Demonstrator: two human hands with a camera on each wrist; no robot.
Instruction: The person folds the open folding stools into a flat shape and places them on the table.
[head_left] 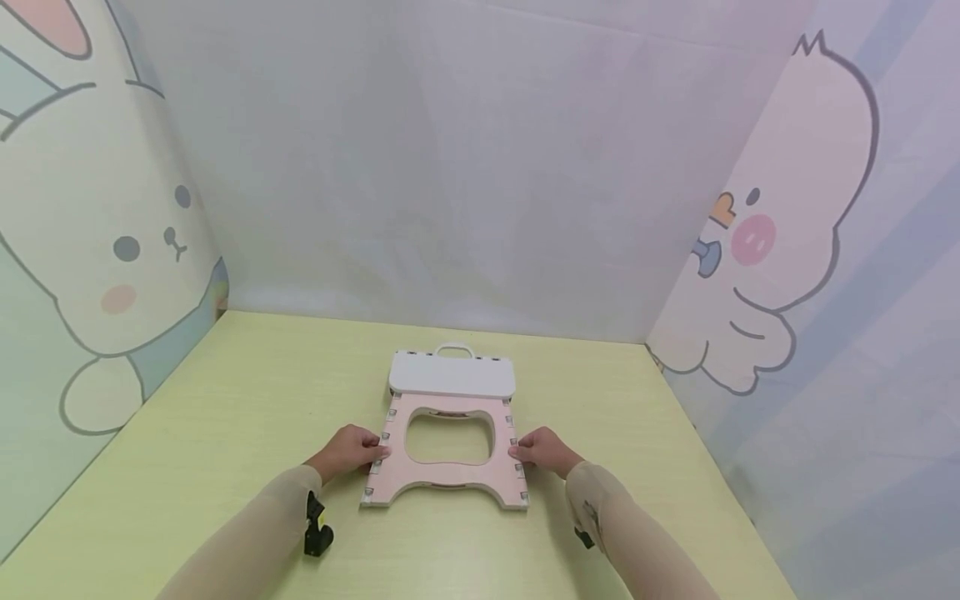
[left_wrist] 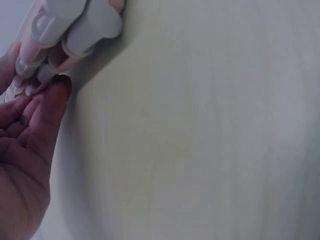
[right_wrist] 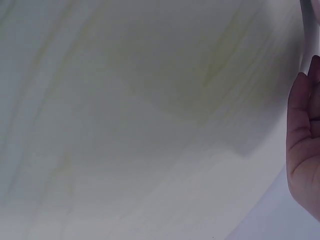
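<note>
A pink and white folding step stool (head_left: pixel 450 477), folded flat, is in the middle of the head view. Its white top panel (head_left: pixel 452 375) and carry handle point away from me, with the pink legs toward me. My left hand (head_left: pixel 347 451) grips the left edge, thumb on the upper face. In the left wrist view, the fingers (left_wrist: pixel 52 107) reach under the jointed grey and pink edge. On the opposite edge, my right hand (head_left: pixel 551 452) pinches the stool with its thumb on top. Only a sliver of stool shows beside the right fingers (right_wrist: pixel 299 107) in the right wrist view.
The stool is over a pale yellow table (head_left: pixel 300 375). A plain light curtain (head_left: pixel 420 167) stands behind the table's far edge. Side curtains carry a printed rabbit (head_left: pixel 105 225) on the left and a printed duck (head_left: pixel 795 208) on the right.
</note>
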